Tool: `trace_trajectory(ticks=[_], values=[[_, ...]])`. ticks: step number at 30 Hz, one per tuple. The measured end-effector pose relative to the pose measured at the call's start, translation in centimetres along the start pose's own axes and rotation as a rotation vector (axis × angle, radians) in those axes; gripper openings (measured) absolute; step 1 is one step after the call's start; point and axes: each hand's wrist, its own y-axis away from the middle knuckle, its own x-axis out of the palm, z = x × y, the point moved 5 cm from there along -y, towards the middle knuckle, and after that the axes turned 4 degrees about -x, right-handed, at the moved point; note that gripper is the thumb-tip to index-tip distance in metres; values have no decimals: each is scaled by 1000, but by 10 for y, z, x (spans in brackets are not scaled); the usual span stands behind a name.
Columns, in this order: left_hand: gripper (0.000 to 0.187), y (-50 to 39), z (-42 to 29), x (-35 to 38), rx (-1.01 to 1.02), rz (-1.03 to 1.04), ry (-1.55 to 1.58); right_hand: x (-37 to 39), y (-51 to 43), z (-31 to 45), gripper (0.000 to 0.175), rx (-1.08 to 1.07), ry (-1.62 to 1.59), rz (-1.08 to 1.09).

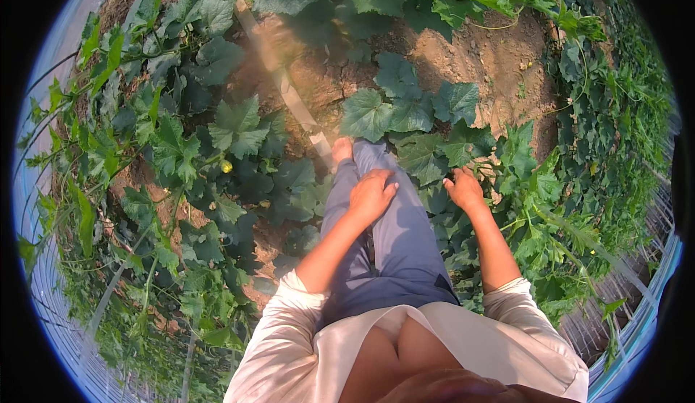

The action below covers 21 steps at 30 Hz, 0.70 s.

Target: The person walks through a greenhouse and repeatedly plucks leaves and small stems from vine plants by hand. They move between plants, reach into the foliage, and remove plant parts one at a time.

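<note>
My left hand point(373, 194) hovers over or rests on the thigh of my blue-grey trousers point(404, 229); which of the two is unclear. Its thumb stands apart from the bent fingers, and nothing shows in it. To the right, my right hand point(464, 188) reaches in at the edge of broad green vine leaves point(421, 156). Its fingertips are partly lost among the foliage, so whether they pinch a stem or leaf cannot be seen. Another lobed leaf point(367, 114) spreads just beyond my bare foot point(342, 149).
Leafy vines point(239, 131) crowd the left side, with a small yellow flower or fruit point(226, 166) among them. A pale flat strip point(288, 91) crosses the brown soil point(505, 72) ahead. More vines point(597, 131) rise at right. Translucent sheeting point(46, 273) curves along the left rim.
</note>
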Motion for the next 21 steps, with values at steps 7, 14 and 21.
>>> trace_trajectory(ticks=[7, 14, 21], values=[[34, -38, -29, -82, -77, -195, 49, -95, -18, 103, 40, -357, -375, -233], [22, -80, -181, -172, 401, -484, 240, -239, -71, 115, 26, -276, -1651, -877], [22, -121, -338, -193, 849, -636, 52, -299, -144, 107, 27, -379, -1693, -791]])
